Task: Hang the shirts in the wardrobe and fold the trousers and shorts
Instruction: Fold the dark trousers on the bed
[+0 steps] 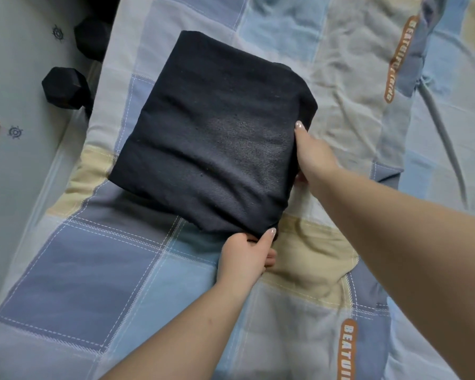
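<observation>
Left hand (pixel 248 252) pinches the near corner of the folded trousers (pixel 211 135), right hand (pixel 311 157) grips their right edge; judged best: keep layers squared, set flat.

The only writing readable stands on the checked bedsheet (pixel 99 272). An upper orange label (pixel 401 57), printed on the sheet at the upper right, carries pale capital letters running lengthwise; they begin "BEATUIFU", and the remaining letters are creased and too blurred to read. A lower orange label (pixel 348 349), near the bottom edge, reads "BEATUII" before the frame cuts it off. Small dark round emblems (pixel 15 132) mark the pale floor at the left; they hold no legible letters.
</observation>
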A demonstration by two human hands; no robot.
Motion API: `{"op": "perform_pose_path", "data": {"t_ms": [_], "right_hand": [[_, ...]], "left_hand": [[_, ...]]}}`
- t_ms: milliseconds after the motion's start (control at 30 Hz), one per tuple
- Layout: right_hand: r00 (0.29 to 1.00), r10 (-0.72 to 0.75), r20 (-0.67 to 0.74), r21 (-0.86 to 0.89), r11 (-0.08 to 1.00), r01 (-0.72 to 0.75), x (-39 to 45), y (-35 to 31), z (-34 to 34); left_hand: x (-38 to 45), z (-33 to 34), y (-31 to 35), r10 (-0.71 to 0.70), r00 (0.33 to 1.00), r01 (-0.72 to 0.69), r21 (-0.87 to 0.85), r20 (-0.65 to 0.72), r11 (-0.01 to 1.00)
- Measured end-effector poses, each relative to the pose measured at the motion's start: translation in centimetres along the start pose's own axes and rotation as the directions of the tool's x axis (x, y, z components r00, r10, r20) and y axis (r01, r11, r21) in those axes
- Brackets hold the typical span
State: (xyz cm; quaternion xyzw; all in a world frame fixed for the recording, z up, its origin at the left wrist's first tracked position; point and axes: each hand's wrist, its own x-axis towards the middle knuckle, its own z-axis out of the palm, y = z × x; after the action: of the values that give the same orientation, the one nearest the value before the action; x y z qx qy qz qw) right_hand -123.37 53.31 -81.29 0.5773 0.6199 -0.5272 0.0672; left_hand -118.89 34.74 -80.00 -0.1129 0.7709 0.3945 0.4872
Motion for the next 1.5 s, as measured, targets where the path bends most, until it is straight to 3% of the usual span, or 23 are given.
{"op": "perform_pose_path", "data": {"t_ms": [67, 100, 167, 200, 300, 367, 400, 433, 500, 533, 567, 600, 667, 733, 800, 933, 1000, 1067, 1100, 1167, 1233, 1333, 1500], "right_hand": [[1.0, 0.008, -0.015, 0.05, 0.999, -0.008, 0.2, 0.3, 0.5], [0.998, -0.005, -0.06, 0.066, 0.998, 0.009, 0.7, 0.3, 0.6], [0.985, -0.033, -0.169, 0.054, 0.998, 0.042, 1.4, -0.2, 0.6], [0.978, -0.046, -0.204, 0.04, 0.998, 0.055, 1.6, -0.5, 0.5], [0.975, -0.038, -0.221, 0.079, 0.995, 0.056, 2.3, 0.0, 0.4], [0.985, -0.003, -0.172, 0.171, 0.985, 0.033, 1.7, 0.4, 0.8], [0.992, 0.02, -0.127, 0.228, 0.974, 0.009, 1.1, 0.7, 1.1], [0.996, 0.031, -0.08, 0.272, 0.962, -0.008, 0.2, 1.0, 1.3], [0.998, -0.052, -0.043, 0.335, 0.94, 0.064, -1.9, 1.6, 1.9], [0.991, -0.118, -0.063, 0.331, 0.934, 0.132, -2.9, 1.9, 2.2], [0.981, -0.162, -0.104, 0.306, 0.934, 0.186, -3.6, 2.1, 2.5], [0.971, -0.187, -0.15, 0.273, 0.936, 0.223, -3.9, 2.3, 2.9], [0.959, -0.182, -0.216, 0.205, 0.952, 0.227, -3.4, 2.2, 3.3], [0.961, -0.139, -0.24, 0.161, 0.97, 0.181, -1.9, 2.3, 3.4], [0.966, -0.126, -0.228, 0.145, 0.976, 0.162, -0.7, 2.6, 3.8], [0.969, -0.143, -0.2, 0.144, 0.974, 0.173, 0.9, 3.3, 4.2], [0.977, -0.143, -0.159, 0.223, 0.959, 0.177, 0.9, 4.0, 3.9], [0.985, -0.137, -0.108, 0.292, 0.942, 0.163, 0.7, 4.7, 3.2], [0.989, -0.122, -0.086, 0.317, 0.938, 0.143, 0.9, 4.9, 2.8], [0.998, -0.068, -0.004, 0.373, 0.925, 0.064, 1.0, 5.0, 2.3], [0.99, -0.05, 0.13, 0.453, 0.892, -0.015, 0.7, 4.8, 2.1], [0.965, -0.072, 0.252, 0.519, 0.852, -0.072, -0.2, 4.6, 2.2], [0.957, -0.078, 0.28, 0.542, 0.836, -0.091, -2.5, 3.9, 1.7]], "left_hand": [[0.2, -0.2, -0.3, 0.109, 0.994, -0.104, 0.167, -0.022, 0.98], [0.0, -0.4, -0.4, 0.178, 0.984, -0.164, 0.335, -0.011, 0.928], [-0.8, -0.7, -0.2, 0.325, 0.944, -0.283, 0.659, 0.062, 0.697], [-0.8, -1.0, 0.2, 0.365, 0.925, -0.321, 0.737, 0.108, 0.594], [-0.8, -2.0, 2.1, 0.229, 0.922, -0.384, 0.805, 0.311, 0.453], [-1.8, -2.8, 3.2, 0.112, 0.872, -0.483, 0.8, 0.476, 0.356], [-2.3, -3.5, 4.2, 0.153, 0.839, -0.543, 0.778, 0.523, 0.316], [-2.6, -4.3, 5.3, 0.311, 0.788, -0.611, 0.741, 0.532, 0.28], [-1.5, -6.0, 7.8, 0.711, 0.58, -0.718, 0.662, 0.398, 0.215], [0.1, -6.7, 8.8, 0.821, 0.463, -0.744, 0.65, 0.333, 0.156], [2.0, -7.3, 9.8, 0.865, 0.394, -0.727, 0.681, 0.311, 0.086], [3.8, -7.7, 10.4, 0.861, 0.392, -0.654, 0.756, 0.324, 0.013], [6.5, -8.0, 10.4, 0.774, 0.501, -0.455, 0.879, 0.388, -0.146], [9.0, -9.2, 9.3, 0.702, 0.549, -0.352, 0.887, 0.454, -0.298], [10.9, -11.6, 8.5, 0.695, 0.551, -0.328, 0.886, 0.462, -0.329], [12.5, -13.6, 8.4, 0.726, 0.56, -0.318, 0.913, 0.399, -0.257], [12.3, -13.6, 8.8, 0.773, 0.557, -0.316, 0.938, 0.304, -0.142], [11.9, -14.6, 9.9, 0.796, 0.594, -0.283, 0.956, 0.114, 0.075], [12.2, -15.4, 10.5, 0.771, 0.636, -0.298, 0.925, 0.009, 0.235], [12.3, -16.8, 12.0, 0.646, 0.748, -0.358, 0.725, -0.155, 0.588], [12.3, -17.5, 13.1, 0.508, 0.837, -0.364, 0.483, -0.206, 0.796], [11.8, -17.5, 13.9, 0.309, 0.946, -0.268, 0.298, -0.101, 0.916], [9.5, -17.4, 15.6, 0.062, 0.995, -0.08, 0.254, 0.08, 0.964]]}}
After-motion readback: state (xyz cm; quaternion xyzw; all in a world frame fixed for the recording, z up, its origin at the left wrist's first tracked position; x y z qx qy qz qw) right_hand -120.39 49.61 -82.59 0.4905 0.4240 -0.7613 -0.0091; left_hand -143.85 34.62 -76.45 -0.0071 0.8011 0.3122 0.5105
